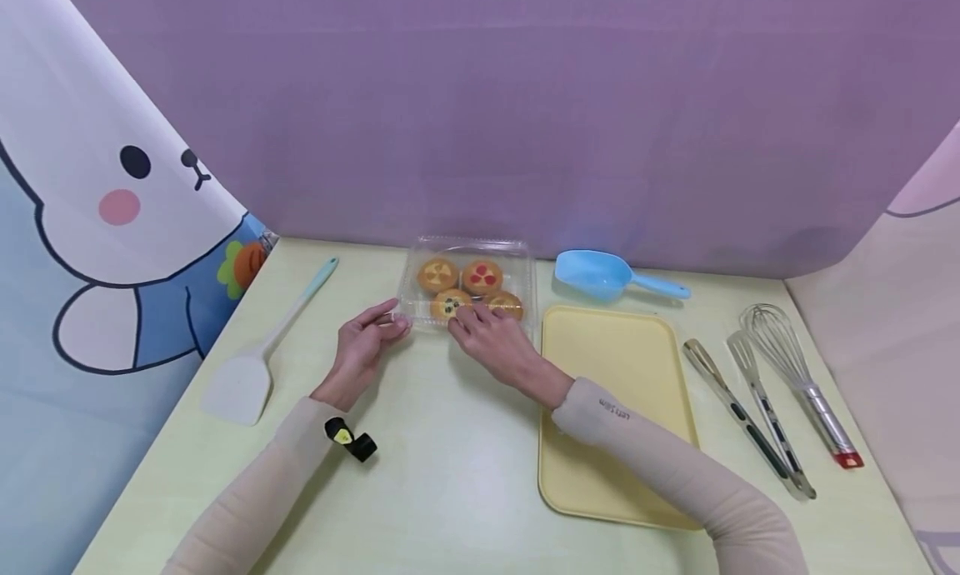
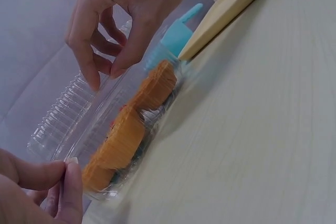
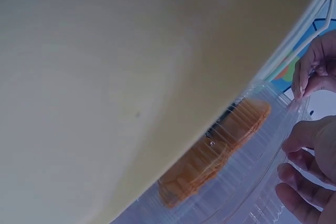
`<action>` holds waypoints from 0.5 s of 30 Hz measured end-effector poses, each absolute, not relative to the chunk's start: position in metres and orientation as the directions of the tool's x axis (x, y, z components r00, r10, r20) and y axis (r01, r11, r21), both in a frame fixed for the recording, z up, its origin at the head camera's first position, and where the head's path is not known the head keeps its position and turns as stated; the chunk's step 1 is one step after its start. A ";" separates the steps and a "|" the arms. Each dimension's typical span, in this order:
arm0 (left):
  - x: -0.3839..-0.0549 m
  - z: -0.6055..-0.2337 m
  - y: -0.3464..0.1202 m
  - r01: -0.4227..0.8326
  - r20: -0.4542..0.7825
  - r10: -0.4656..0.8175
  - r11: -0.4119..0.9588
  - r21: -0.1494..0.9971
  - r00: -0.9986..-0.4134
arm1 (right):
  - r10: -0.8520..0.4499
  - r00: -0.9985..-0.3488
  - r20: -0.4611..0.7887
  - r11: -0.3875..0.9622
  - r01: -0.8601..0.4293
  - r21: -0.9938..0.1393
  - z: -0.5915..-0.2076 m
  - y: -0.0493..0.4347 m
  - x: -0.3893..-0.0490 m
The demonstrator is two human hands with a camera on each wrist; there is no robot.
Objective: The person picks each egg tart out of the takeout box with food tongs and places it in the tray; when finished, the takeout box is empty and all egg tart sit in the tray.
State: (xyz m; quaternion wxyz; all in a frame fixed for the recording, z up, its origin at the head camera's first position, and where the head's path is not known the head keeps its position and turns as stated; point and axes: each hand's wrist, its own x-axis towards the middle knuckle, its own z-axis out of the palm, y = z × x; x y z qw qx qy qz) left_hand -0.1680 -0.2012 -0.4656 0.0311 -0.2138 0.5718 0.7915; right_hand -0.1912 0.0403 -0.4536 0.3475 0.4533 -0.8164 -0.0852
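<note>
You're at what looks like a staged kitchen set: purple cloth (image 1: 525, 117) hangs at your twelve o'clock, a cartoon-rabbit sheet (image 1: 127, 258) at ten, screening a pale table (image 1: 420, 508) with a spatula (image 1: 240, 383) at ten, scoop (image 1: 596, 275) at one, whisk (image 1: 812, 389) at two.

A blue scoop (image 1: 596, 275), yellow tray (image 1: 609, 346), tongs (image 1: 741, 412) and whisk (image 1: 812, 392) lie right of a spatula (image 1: 247, 379).

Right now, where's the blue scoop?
Head view, right of centre: the blue scoop lies just beyond the far edge of the yellow tray, right of the clear container.
</note>
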 end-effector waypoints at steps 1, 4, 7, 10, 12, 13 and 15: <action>-0.168 -0.466 -0.202 -0.292 -0.372 -0.193 -0.347 0.891 -0.908 | -0.799 -0.345 0.493 0.575 -0.680 0.455 -0.454 0.040 -0.191; -0.167 -0.466 -0.203 -0.288 -0.368 -0.189 -0.351 0.891 -0.910 | -0.799 -0.342 0.495 0.574 -0.680 0.456 -0.455 0.040 -0.191; -0.166 -0.465 -0.203 -0.291 -0.368 -0.181 -0.346 0.892 -0.912 | -0.797 -0.349 0.493 0.576 -0.683 0.449 -0.455 0.039 -0.190; -0.164 -0.463 -0.204 -0.293 -0.362 -0.160 -0.343 0.893 -0.918 | -0.793 -0.356 0.494 0.582 -0.684 0.440 -0.453 0.040 -0.190; -0.163 -0.462 -0.204 -0.291 -0.354 -0.143 -0.339 0.895 -0.924 | -0.788 -0.358 0.500 0.587 -0.683 0.435 -0.450 0.040 -0.190; -0.163 -0.461 -0.204 -0.289 -0.351 -0.137 -0.339 0.895 -0.926 | -0.785 -0.358 0.505 0.589 -0.682 0.434 -0.449 0.041 -0.191; -0.163 -0.460 -0.205 -0.288 -0.346 -0.126 -0.335 0.897 -0.930 | -0.778 -0.358 0.517 0.597 -0.679 0.428 -0.446 0.042 -0.191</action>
